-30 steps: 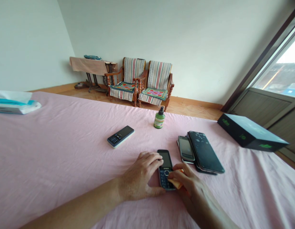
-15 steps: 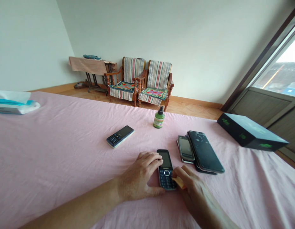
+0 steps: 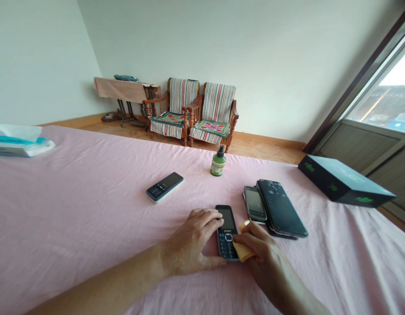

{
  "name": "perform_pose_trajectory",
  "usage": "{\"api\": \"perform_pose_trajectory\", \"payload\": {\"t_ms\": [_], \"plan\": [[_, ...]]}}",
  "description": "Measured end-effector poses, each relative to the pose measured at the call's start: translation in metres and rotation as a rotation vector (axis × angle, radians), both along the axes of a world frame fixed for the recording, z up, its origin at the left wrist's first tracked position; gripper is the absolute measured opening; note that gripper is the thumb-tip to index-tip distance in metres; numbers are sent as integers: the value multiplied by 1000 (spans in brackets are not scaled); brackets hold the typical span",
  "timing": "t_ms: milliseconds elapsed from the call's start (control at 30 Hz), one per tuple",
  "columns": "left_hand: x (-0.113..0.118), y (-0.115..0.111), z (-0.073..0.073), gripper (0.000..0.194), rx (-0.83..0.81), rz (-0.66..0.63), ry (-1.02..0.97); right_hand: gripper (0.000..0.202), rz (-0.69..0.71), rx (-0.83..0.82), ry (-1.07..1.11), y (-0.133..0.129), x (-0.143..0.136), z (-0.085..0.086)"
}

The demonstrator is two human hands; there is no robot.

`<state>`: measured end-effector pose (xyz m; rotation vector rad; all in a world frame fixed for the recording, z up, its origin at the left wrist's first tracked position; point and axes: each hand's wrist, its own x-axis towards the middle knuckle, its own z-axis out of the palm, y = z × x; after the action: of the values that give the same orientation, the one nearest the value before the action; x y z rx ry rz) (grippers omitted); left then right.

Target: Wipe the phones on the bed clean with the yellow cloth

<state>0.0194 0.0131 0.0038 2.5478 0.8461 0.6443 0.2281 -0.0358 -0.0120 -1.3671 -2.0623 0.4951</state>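
Note:
A dark keypad mobile phone [image 3: 227,220] lies face up on the pink cloth, its screen end away from me. My left hand [image 3: 197,240] grips its left side, fingertips at the screen's edge and thumb near the bottom corner. Pinched in my right hand [image 3: 263,245] is a folded yellow cloth [image 3: 244,252], pressed against the right part of the keypad. Part of the keys is hidden under the cloth and fingers.
Right of the phone lie a small stacked phone [image 3: 255,204] and a large dark smartphone [image 3: 281,208]. Another keypad phone [image 3: 165,187] is at left, with a green spray bottle [image 3: 218,164] farther back. A black box [image 3: 343,181] and a tissue pack [image 3: 22,142] flank the table.
My right hand has shifted slightly with the yellow cloth, and more of the cloth shows over the keypad. My left hand and the phone stay in place.

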Motion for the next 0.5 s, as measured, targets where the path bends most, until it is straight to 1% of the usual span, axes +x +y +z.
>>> {"api": "perform_pose_trajectory", "payload": {"t_ms": [100,233,300,433,500], "plan": [[0,0,-1,69,4,-1,3,40,9,-10,9,-1,1,0],[0,0,0,70,0,8,20,42,-14,0,28,0,-1,0],[0,0,0,70,-4,8,22,41,-29,15,34,0,-3,0],[0,0,0,69,1,3,21,35,-104,29,50,0,-4,2],[0,0,0,69,-1,-1,20,33,-93,15,38,-1,-3,2]]}}
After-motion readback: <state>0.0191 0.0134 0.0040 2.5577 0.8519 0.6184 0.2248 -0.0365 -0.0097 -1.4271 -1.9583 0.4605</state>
